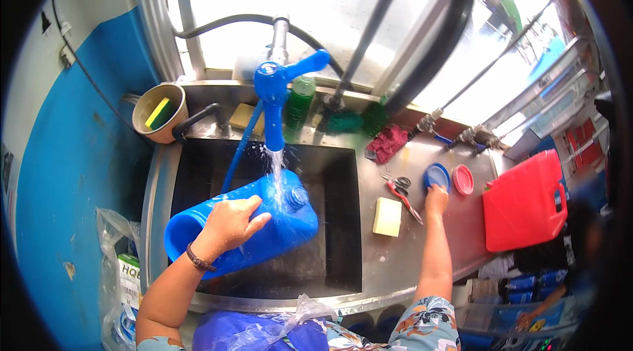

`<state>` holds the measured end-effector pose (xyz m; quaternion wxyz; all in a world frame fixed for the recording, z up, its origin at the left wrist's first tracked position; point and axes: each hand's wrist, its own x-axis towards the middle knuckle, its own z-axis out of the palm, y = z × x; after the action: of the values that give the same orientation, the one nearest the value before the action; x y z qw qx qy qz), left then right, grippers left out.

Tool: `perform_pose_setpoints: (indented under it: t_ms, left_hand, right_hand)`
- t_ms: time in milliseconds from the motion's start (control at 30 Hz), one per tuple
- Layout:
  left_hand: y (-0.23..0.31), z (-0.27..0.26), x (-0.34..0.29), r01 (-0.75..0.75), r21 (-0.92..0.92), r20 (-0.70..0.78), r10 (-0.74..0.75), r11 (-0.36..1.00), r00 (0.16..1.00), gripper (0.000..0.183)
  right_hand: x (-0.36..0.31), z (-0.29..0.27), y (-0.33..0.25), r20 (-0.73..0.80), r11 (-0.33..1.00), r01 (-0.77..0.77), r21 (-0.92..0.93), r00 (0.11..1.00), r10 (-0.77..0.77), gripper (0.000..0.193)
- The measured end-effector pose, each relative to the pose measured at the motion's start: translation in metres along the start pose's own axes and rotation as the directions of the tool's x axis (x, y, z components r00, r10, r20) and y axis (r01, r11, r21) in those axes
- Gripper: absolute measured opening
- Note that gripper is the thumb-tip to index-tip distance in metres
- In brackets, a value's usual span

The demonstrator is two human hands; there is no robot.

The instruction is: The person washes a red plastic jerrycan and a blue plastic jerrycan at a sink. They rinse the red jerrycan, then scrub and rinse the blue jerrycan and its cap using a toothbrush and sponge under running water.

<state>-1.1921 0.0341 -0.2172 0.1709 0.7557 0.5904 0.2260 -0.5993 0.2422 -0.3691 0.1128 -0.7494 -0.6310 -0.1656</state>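
A blue plastic jug [227,255] lies tilted on its side over the sink, its wide cut end to the left and a capped neck to the right. My left hand [229,224] grips the top of the jug, thumb pointing right. Water from the blue tap [271,103] runs down onto the jug beside its neck and splashes. Out to the right on the steel counter, my right hand [435,198] has its fingers on the near edge of a round blue lid [436,177]. A similar red lid [463,180] lies just right of that one.
The dark sink basin [336,219] is under the jug. On the counter are a yellow sponge [387,217], red-handled pliers [407,202], a dark red cloth [388,144] and a red jerrycan [525,206]. A green bottle [300,103] and a beige pot [142,117] stand behind the sink.
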Motion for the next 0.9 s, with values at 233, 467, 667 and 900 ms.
perform_pose_setpoints:
  t_ms: [233, 467, 667, 900]
  left_hand:
    - [0.006, 0.003, 0.001, -0.007, -0.010, 0.064, 0.007, 1.000, 0.998, 0.039]
    - [0.006, 0.002, 0.002, -0.022, -0.026, 0.054, 0.023, 0.999, 0.998, 0.039]
    - [-0.022, -0.006, -0.012, -0.013, -0.062, 0.019, 0.014, 0.998, 1.000, 0.041]
    - [-0.060, -0.015, -0.026, 0.016, -0.172, -0.056, -0.026, 0.985, 0.998, 0.040]
  right_hand:
    - [0.058, -0.034, -0.031, 0.235, 0.951, -0.299, 0.084, 0.933, 0.273, 0.079]
    - [-0.077, -0.212, -0.283, -0.001, 0.527, 0.376, 0.762, 0.814, -0.580, 0.038]
    - [-0.121, -0.250, -0.377, -0.020, 0.538, 0.606, 0.586, 0.675, -0.738, 0.033]
    - [-0.107, -0.251, -0.379, 0.051, 0.364, 0.471, 0.804, 0.554, -0.831, 0.043]
